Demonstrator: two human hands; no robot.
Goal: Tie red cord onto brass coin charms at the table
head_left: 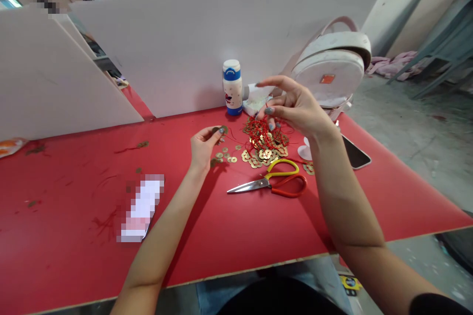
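My left hand hovers low over the red table and pinches a small brass coin between thumb and fingertips. My right hand is raised above a heap of brass coins tied with red cord; its fingers are loosely curled and pinch a strand of red cord that runs down into the heap. Several loose coins lie between the hands. Scissors with red and yellow handles lie shut just in front of the heap.
A white and blue bottle stands at the back by a white partition board. A white round bag leans at the right rear, a dark phone beside it. Cord scraps litter the left side.
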